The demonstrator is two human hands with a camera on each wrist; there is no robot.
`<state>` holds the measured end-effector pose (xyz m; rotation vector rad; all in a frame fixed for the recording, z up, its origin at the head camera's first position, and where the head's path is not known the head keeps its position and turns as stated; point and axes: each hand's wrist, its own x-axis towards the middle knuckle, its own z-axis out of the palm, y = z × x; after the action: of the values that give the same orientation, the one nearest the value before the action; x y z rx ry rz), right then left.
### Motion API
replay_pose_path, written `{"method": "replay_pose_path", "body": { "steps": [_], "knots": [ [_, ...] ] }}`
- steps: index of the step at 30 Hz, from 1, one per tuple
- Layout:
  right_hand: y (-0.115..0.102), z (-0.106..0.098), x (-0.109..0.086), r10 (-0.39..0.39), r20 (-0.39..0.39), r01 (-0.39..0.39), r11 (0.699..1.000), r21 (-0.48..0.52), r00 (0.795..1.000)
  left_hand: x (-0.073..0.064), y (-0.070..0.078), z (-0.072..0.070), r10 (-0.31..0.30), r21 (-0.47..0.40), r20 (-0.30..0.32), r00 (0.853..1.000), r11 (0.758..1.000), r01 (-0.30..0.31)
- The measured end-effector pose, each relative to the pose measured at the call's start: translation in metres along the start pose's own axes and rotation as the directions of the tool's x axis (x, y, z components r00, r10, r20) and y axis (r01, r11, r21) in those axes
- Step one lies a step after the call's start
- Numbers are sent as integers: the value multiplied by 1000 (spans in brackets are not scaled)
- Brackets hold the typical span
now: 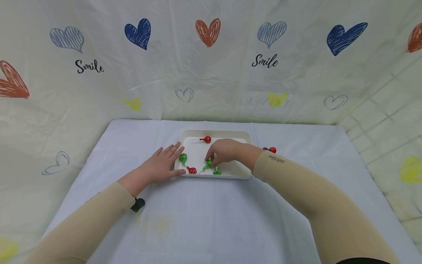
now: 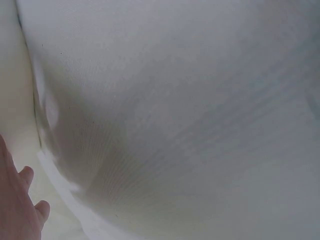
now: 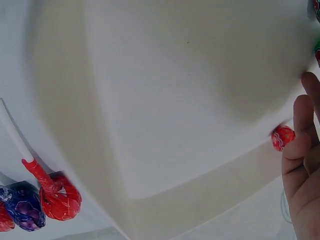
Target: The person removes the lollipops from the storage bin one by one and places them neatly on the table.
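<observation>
A white rectangular tray [image 1: 230,177] holds several wrapped lollipops. My right hand [image 1: 225,150] reaches down into it and pinches a green lollipop [image 1: 207,164] whose stick points to the lower left. Nearby in the tray lie another green lollipop [image 1: 217,171], a red lollipop [image 1: 192,170] and a further green lollipop [image 1: 183,158] by the left wall. At the far side is a red lollipop [image 1: 207,139], seen also in the right wrist view [image 3: 283,137]. My left hand [image 1: 161,165] rests at the tray's left rim, fingers spread; only part of it [image 2: 17,200] shows in the left wrist view.
Outside the tray on the right, partly behind the right forearm, lie a red lollipop [image 3: 60,197] and a purple lollipop [image 3: 25,205], with another red one cut off by the frame edge. A white cloth [image 1: 197,220] covers the table; a heart-printed sheet [image 1: 224,73] hangs behind.
</observation>
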<state>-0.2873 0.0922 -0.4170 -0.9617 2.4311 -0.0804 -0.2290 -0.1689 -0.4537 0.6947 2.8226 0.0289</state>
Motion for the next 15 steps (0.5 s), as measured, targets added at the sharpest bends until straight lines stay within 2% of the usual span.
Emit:
{"method": "replay_pose_path", "body": {
  "steps": [10,15],
  "knots": [
    [7,-5,-1,6,-30,-8,999,-51,1000,-1,0,-1,1,-1,3,1000,1000,-1],
    [21,-8,-8,66,-44,-67,997,-24,997,-1,1,-2,4,-1,-8,1000,1000,-4]
  ]
}}
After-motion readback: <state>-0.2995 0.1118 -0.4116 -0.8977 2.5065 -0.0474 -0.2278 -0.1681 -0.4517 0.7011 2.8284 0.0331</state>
